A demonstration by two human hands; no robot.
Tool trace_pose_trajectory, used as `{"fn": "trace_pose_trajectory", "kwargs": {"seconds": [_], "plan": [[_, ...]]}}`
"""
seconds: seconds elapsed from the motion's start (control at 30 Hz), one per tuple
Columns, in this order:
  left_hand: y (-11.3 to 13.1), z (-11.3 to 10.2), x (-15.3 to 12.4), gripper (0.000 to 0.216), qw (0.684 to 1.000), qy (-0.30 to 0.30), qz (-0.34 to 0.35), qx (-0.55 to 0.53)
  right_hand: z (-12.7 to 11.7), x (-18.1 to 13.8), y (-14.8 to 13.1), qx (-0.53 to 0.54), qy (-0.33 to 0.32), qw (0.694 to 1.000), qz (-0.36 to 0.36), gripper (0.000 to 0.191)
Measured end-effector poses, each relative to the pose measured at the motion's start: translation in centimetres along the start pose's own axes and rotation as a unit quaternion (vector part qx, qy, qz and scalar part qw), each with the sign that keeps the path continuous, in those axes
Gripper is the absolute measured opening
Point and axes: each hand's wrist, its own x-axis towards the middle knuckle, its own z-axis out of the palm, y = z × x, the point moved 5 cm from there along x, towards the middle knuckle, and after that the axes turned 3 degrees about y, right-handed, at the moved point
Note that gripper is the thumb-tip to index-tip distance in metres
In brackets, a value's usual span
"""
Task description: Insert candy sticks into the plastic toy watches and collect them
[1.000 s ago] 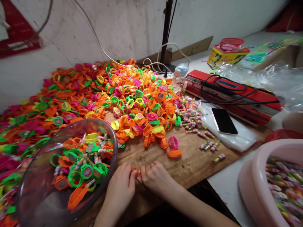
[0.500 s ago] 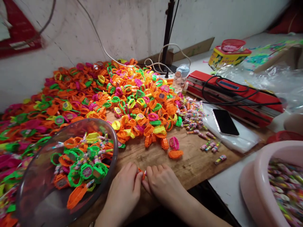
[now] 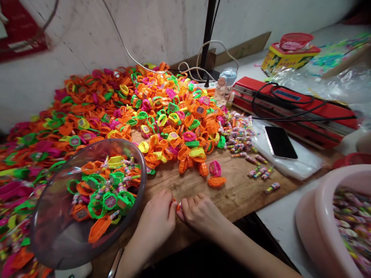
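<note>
My left hand (image 3: 158, 222) and my right hand (image 3: 199, 213) meet at the near edge of the wooden board (image 3: 232, 193), fingers curled. Between them they pinch a small orange toy watch (image 3: 176, 204), mostly hidden by the fingers; a pale bit shows at its right side. A clear grey bowl (image 3: 58, 231) just left of my left hand holds several finished green, orange and yellow toy watches with candy rolls. A big heap of toy watches (image 3: 116, 112) in orange, green, pink and yellow covers the table behind.
Small wrapped candy rolls (image 3: 237, 139) lie scattered right of the heap. A black phone (image 3: 280, 142) rests on plastic bags. A red heat sealer (image 3: 292, 108) with a black cable lies behind. A pink basin (image 3: 319, 216) of candies stands at the right. A black stand pole (image 3: 208, 38) rises at the back.
Both hands stay pinched on the orange toy watch, shifting slightly right and closer together. The view has drifted a little.
</note>
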Motion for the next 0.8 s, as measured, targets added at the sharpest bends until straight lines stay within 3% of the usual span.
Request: {"fn": "trace_pose_trajectory", "kwargs": {"seconds": [0.37,0.57,0.7,0.8], "plan": [[0.3,0.4,1.3,0.018,0.997,-0.031,-0.021,0.070,1.0,-0.1,0.7,0.007,0.002,0.998,0.055,0.020],[-0.1,1.1,0.9,0.018,0.998,-0.007,-0.055,0.012,0.4,0.3,0.3,-0.015,-0.006,1.000,0.003,0.023],[-0.5,1.7,0.6,0.017,0.998,-0.008,-0.060,-0.005,1.0,-0.4,-0.5,0.006,-0.026,0.999,-0.035,0.025],[-0.4,2.1,-0.3,0.016,0.999,-0.001,-0.047,0.000,1.0,-0.7,-1.0,0.043,-0.007,0.998,-0.037,0.029]]}}
